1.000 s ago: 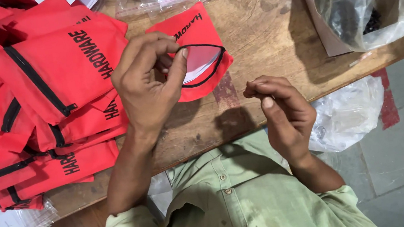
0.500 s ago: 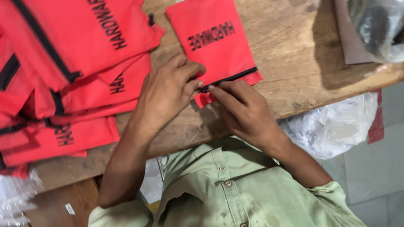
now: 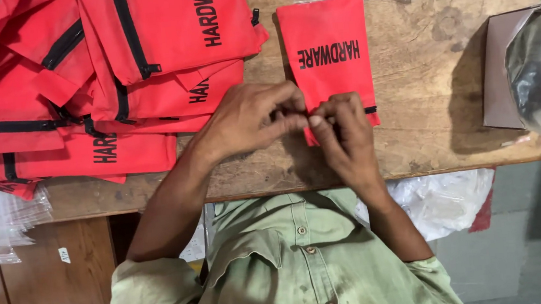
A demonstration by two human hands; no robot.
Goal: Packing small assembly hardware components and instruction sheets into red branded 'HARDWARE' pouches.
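Both hands, left hand (image 3: 248, 118) and right hand (image 3: 340, 129), pinch the pouch (image 3: 328, 55) at its near zipper edge on the table (image 3: 432, 59). Risk: uneven pull may jam the zipper.

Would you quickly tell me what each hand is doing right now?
Left hand: closed, fingers pinching the near zipper edge of the red pouch.
Right hand: closed, pinching the same edge of the pouch.
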